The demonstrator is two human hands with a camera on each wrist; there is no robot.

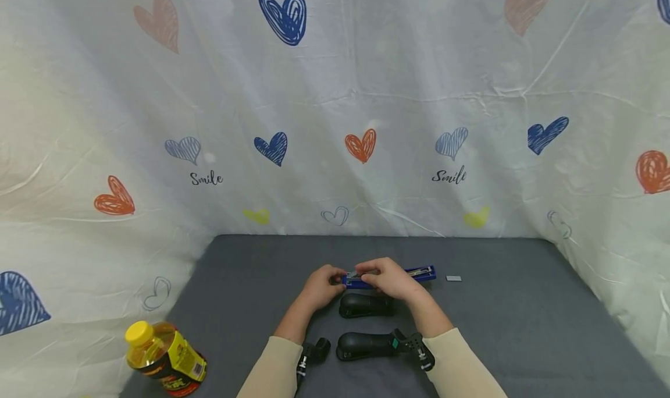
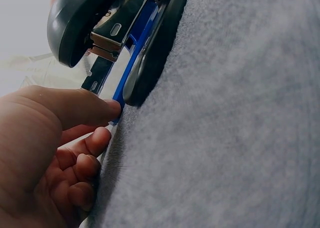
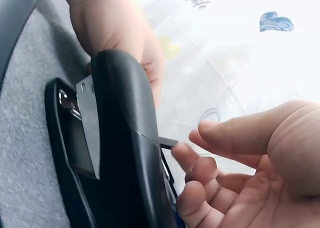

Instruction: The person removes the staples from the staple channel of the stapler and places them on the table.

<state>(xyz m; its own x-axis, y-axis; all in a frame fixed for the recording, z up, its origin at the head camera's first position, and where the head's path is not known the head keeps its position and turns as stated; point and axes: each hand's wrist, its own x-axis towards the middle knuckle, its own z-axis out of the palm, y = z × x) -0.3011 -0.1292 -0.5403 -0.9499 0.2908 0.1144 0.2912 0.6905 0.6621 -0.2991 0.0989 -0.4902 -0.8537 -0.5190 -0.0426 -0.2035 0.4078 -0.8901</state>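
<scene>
A blue stapler (image 1: pixel 421 273) lies opened up behind two black staplers, its metal inside showing. My left hand (image 1: pixel 323 285) pinches its left end; in the left wrist view the thumb (image 2: pixel 112 109) presses on the blue base (image 2: pixel 131 70). Over the same stapler is my right hand (image 1: pixel 386 277), thumb and fingers bent. At its fingertips a thin grey staple strip (image 3: pixel 167 142) sticks out, mostly hidden by the near black stapler (image 3: pixel 125 138). Another small grey staple strip (image 1: pixel 453 279) lies to the right of the blue stapler.
Right in front of the hands lies one black stapler (image 1: pixel 365 305), and a second black stapler (image 1: pixel 363 346) is nearer the body. A yellow-capped bottle (image 1: pixel 170 360) stands at the table's left edge. Behind the grey table (image 1: pixel 523 328) hangs a white curtain (image 1: pixel 398 54) printed with hearts.
</scene>
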